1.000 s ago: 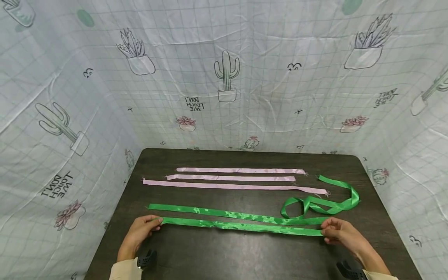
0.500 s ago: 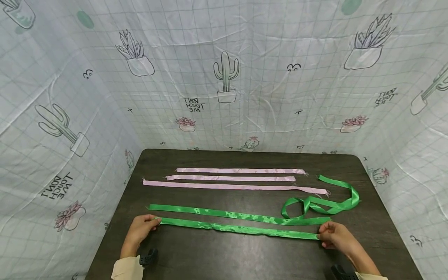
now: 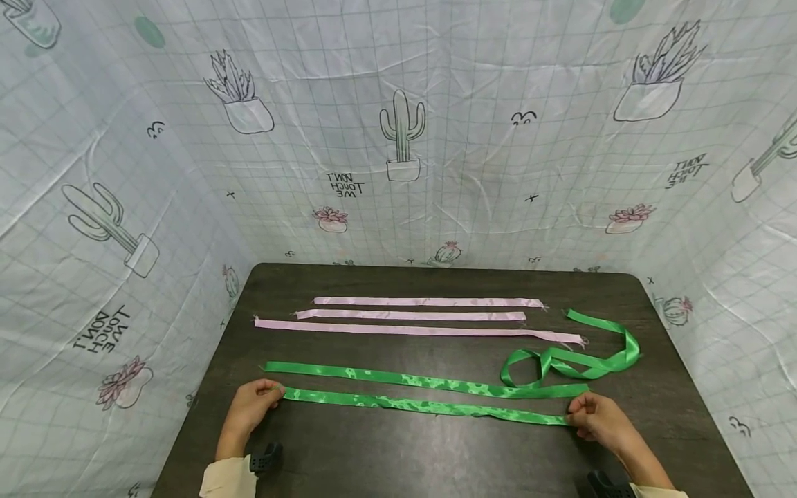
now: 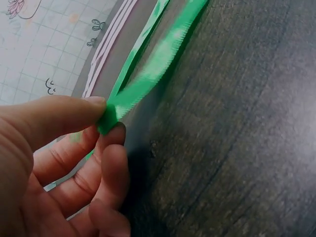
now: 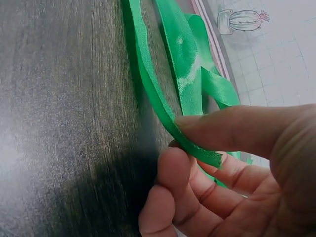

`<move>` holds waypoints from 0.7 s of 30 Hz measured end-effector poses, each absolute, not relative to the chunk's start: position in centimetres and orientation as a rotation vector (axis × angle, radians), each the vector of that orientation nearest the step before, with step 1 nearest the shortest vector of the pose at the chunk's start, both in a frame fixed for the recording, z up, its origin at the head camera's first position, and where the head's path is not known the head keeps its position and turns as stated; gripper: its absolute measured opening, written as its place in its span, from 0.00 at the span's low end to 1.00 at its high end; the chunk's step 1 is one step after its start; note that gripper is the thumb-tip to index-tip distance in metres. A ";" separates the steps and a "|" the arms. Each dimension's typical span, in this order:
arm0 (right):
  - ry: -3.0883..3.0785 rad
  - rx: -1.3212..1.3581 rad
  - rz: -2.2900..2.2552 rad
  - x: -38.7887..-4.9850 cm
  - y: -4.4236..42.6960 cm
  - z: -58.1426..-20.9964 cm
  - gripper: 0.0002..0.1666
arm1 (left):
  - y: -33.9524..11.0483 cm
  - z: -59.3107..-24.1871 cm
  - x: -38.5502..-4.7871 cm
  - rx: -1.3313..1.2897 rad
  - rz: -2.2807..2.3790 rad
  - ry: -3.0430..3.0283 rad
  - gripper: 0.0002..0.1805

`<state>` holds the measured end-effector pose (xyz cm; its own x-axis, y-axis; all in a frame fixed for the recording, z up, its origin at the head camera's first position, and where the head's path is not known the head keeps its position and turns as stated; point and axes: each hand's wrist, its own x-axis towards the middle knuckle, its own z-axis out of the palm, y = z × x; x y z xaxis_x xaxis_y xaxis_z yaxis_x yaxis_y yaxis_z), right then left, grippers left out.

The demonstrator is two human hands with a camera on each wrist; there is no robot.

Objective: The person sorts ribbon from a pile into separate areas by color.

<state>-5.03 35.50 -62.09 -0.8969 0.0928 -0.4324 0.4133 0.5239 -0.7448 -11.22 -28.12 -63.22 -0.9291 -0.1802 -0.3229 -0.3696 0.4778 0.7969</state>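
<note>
A green ribbon stretches across the near part of the table between both hands. The left hand pinches its left end between thumb and finger; in the left wrist view the ribbon rises away from that pinch. At the other end the right hand pinches the ribbon, whose cut tip pokes out past the thumb in the right wrist view. Just behind it lies a second green ribbon, flat and nearly parallel, its right end beside the right hand's fingers.
Three pink ribbons lie in rows toward the back of the dark table. A loosely looped green ribbon lies at the right. Patterned cloth hangs behind and on both sides.
The right hand has shifted slightly to the left and nearer with its end of the ribbon, which now hangs a little slacker and wavier. The left hand has barely moved.
</note>
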 end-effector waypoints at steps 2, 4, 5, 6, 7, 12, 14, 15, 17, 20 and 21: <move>2.433 0.422 -1.323 -5.0 35.6 -62.1 0.08 | -28.3 -63.3 -11.2 -0.477 1.444 2.531 0.10; 2.436 0.422 -1.337 -5.0 35.6 -62.1 0.08 | -28.4 -63.2 -11.1 -0.480 1.444 2.534 0.11; 2.441 0.411 -1.345 -5.0 35.6 -62.1 0.08 | -28.4 -63.2 -11.0 -0.484 1.445 2.535 0.11; 2.444 0.409 -1.351 -4.9 35.7 -62.0 0.08 | -28.5 -63.2 -11.0 -0.493 1.448 2.532 0.11; 2.443 0.418 -1.359 -4.9 35.7 -62.0 0.08 | -28.6 -63.2 -11.0 -0.495 1.454 2.528 0.11; 2.439 0.469 -1.383 -4.7 35.9 -62.2 0.07 | -29.1 -63.3 -11.0 -0.502 1.482 2.502 0.13; 2.443 0.491 -1.381 -4.6 35.9 -62.3 0.06 | -29.4 -63.4 -10.8 -0.514 1.486 2.494 0.14; 2.444 0.505 -1.380 -4.6 36.0 -62.4 0.06 | -29.5 -63.4 -10.7 -0.522 1.487 2.488 0.15; 2.449 0.524 -1.377 -4.4 36.1 -62.4 0.06 | -29.7 -63.4 -10.6 -0.539 1.489 2.477 0.15; 2.439 0.550 -1.387 -4.2 36.6 -62.3 0.07 | -29.9 -63.3 -10.4 -0.542 1.487 2.466 0.15; 2.437 0.561 -1.387 -4.2 36.7 -62.1 0.07 | -29.9 -63.3 -10.3 -0.536 1.488 2.464 0.15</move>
<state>-4.16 36.73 -62.15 -0.8849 0.1926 -0.4240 0.4630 0.4633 -0.7557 -10.33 -29.86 -63.30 -0.9110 -0.1971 -0.3622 -0.4123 0.4231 0.8068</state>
